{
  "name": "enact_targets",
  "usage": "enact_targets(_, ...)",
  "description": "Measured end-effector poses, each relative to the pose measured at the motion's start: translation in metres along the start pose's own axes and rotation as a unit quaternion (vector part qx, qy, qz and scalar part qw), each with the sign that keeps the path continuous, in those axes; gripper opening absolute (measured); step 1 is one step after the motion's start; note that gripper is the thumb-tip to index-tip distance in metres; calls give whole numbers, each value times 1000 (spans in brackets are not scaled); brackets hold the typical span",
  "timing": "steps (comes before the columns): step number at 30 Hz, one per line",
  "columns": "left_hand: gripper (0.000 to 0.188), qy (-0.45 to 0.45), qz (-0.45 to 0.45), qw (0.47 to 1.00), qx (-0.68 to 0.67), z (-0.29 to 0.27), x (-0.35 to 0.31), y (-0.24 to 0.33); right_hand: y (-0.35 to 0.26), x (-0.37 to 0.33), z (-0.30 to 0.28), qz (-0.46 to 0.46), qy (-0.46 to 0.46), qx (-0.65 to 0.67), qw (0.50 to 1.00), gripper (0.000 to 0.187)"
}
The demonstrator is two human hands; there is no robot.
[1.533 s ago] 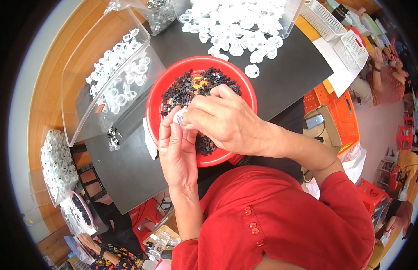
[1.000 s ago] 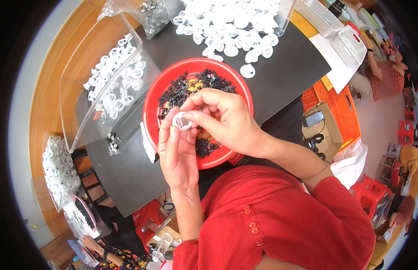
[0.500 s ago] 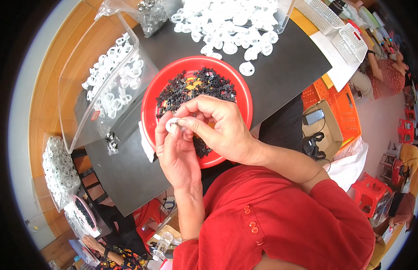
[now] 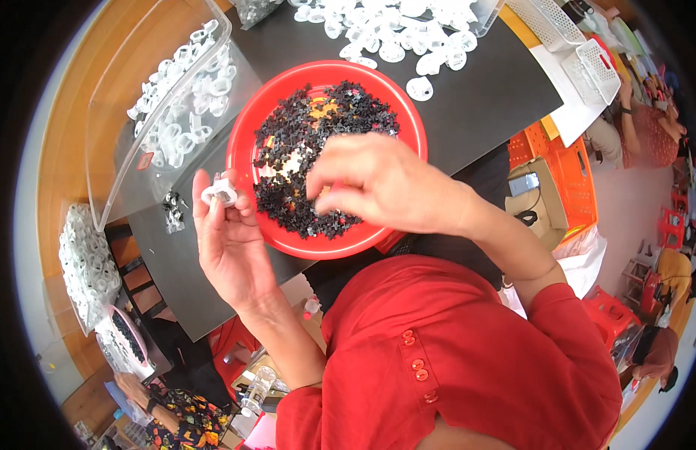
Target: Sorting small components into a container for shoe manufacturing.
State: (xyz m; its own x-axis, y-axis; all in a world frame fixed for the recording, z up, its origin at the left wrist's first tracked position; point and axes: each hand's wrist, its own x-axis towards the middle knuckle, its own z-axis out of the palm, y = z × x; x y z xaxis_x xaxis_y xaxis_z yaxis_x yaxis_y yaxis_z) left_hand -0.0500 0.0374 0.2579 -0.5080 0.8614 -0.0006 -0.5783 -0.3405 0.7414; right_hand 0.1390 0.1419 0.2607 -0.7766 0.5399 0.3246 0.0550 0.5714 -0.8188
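Fingers of my left hand (image 4: pixel 232 244) pinch a small white ring-shaped plastic part (image 4: pixel 219 193), held up left of the basin. My right hand (image 4: pixel 385 180) hovers over the red basin (image 4: pixel 239 142), fingers curled and blurred by motion, so I cannot tell whether anything is in them. Heaped in the basin are many small black plastic pieces (image 4: pixel 288 199); parts of its patterned bottom show through. Beside the left hand, a small cluster of black and clear pieces (image 4: pixel 173 211) lies on the dark table (image 4: pixel 468 135).
Similar white ring parts (image 4: pixel 179 139) fill a clear plastic bin (image 4: pixel 112 161) at the left. White round discs (image 4: pixel 393 51) are piled at the far side. White baskets (image 4: pixel 590 71) and an orange crate (image 4: pixel 582 184) stand at the right. Another person's hand (image 4: pixel 130 386) shows at lower left.
My hands have parted. The left moved to the left with the white part in its fingers; the right drew away from it, over the black pieces. The view has shifted slightly.
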Motion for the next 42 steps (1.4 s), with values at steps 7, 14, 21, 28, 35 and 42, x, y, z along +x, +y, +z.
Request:
enact_targets(7,51,40,-22,999,-4,2,-2,-4,8,3,6,6,66,-267,961,8)
enact_targets(14,43,43,-14,999,14,0,-4,-4,9,4,-19,19,110,-240,964,7)
enact_targets(21,40,58,-15,998,19,-3,-4,-2,5,-7,3,3,3,-245,969,9)
enact_targets(28,29,85,24,993,81,8,-9,-2,5,-8,16,-19,12,-285,958,5)
enact_targets(35,17,-2,-71,977,199,41,-22,-28,-9,6,-1,87,98,275,952,8)
enact_targets(42,15,-37,-129,987,94,46,-19,-32,-2,6,2,63,101,297,947,9)
